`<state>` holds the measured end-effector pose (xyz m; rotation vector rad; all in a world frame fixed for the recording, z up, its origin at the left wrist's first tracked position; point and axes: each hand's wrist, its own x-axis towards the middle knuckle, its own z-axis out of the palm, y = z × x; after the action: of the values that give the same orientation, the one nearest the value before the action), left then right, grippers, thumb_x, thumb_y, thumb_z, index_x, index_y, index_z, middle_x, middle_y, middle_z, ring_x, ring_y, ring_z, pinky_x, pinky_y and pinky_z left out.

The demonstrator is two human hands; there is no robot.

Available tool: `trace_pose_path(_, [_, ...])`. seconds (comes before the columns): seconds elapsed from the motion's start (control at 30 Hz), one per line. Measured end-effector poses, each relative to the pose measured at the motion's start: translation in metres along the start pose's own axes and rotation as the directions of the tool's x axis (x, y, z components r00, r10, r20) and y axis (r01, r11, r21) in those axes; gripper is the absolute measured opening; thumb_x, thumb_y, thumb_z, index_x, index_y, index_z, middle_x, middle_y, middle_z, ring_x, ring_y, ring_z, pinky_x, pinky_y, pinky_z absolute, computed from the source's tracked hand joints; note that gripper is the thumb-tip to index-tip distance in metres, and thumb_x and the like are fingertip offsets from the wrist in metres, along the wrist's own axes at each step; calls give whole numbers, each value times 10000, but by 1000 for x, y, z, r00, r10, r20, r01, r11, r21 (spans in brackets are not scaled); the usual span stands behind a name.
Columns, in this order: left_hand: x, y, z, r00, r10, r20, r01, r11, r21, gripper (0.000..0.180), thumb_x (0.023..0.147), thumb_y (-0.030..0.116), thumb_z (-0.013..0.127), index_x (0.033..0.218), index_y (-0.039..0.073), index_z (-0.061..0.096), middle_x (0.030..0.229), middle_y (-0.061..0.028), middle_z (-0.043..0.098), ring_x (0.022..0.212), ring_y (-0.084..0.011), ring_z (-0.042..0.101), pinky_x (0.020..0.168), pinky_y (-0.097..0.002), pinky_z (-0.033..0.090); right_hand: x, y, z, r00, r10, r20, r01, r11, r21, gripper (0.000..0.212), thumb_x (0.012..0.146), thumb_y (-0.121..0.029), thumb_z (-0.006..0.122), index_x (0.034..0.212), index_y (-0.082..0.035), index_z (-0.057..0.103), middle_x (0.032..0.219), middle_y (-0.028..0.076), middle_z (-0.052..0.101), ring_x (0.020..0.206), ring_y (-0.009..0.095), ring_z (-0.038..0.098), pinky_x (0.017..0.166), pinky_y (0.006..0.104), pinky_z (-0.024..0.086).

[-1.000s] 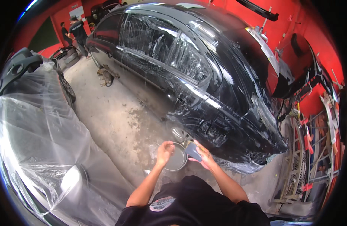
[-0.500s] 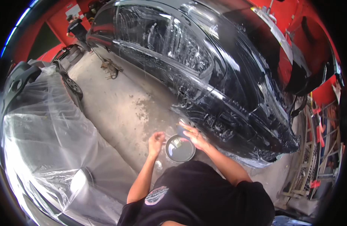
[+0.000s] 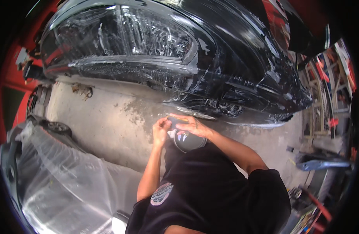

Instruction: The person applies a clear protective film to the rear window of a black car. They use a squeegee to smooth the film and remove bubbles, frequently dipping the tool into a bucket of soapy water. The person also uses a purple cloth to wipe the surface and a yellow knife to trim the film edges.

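My right hand (image 3: 195, 127) grips a dark grey flat pad (image 3: 178, 122) with a yellow strip along its far edge; I cannot make out its exact kind. At the pad's left end the fingers of my left hand (image 3: 160, 131) are pinched on it. Just below both hands stands a round dark bucket (image 3: 189, 144) of liquid with bright reflections, partly covered by my right hand. Beyond my hands is a black car (image 3: 222, 66), its side and windows streaked and glossy with wrinkled clear film.
Clear plastic sheeting (image 3: 78, 175) drapes another vehicle at the lower left. A person (image 3: 31, 72) is at the far left. Metal racks (image 3: 319, 97) stand at the right, with a bluish part (image 3: 323, 162) nearer me. Dark wet spots mark the concrete floor (image 3: 109, 121).
My view has turned rightward. My right hand has brought the pad left over the bucket, and my left hand, formerly apart from it, now pinches its end.
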<state>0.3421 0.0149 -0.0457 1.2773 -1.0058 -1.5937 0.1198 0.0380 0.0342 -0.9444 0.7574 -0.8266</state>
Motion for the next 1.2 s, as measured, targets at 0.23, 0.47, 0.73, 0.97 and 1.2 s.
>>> trace_pose_path(0.23, [111,59,-56,965,44,258,-100,972,210,230,1027,121,743,1224,3,721,986,-35,743,855,-111,687,749,-288,605,72,28,32,860,-187,-476,234,971,42,568,1144,-332,545,1614,-22,474,1584,96,552,1392,185,549,1089,389,541])
trace_pose_path(0.47, [198,204,-64,615,715,331,-742,384,549,284,982,83,707,1254,1,698,1308,-201,643,1200,-347,630,1065,-433,504,88,-96,31,348,-802,-485,-140,467,-873,479,1153,-199,477,1575,27,488,1622,239,505,1533,363,462,1268,402,341])
trace_pose_path(0.73, [254,222,-75,460,744,485,-693,-41,720,573,924,121,786,1468,111,607,1564,-243,437,1464,-444,435,1210,-548,369,171,-231,22,421,-894,152,-317,-302,-899,682,885,27,596,1558,-40,505,1630,254,451,1541,476,387,1269,569,338])
trace_pose_path(0.97, [270,206,-99,528,699,482,-634,-54,772,657,868,318,868,1476,211,645,1516,-256,469,1406,-451,471,1195,-582,362,134,-195,-61,565,-825,-4,-510,-345,-788,676,953,-46,587,1603,37,419,1730,239,318,1610,429,296,1321,558,227])
trace_pose_path(1.2, [272,199,-83,494,720,487,-650,-66,757,678,862,341,869,1488,213,644,1522,-271,451,1380,-476,485,1200,-616,366,179,-204,-50,393,-917,64,-496,-270,-825,641,1021,-186,643,1560,93,437,1676,340,342,1569,519,324,1302,581,264])
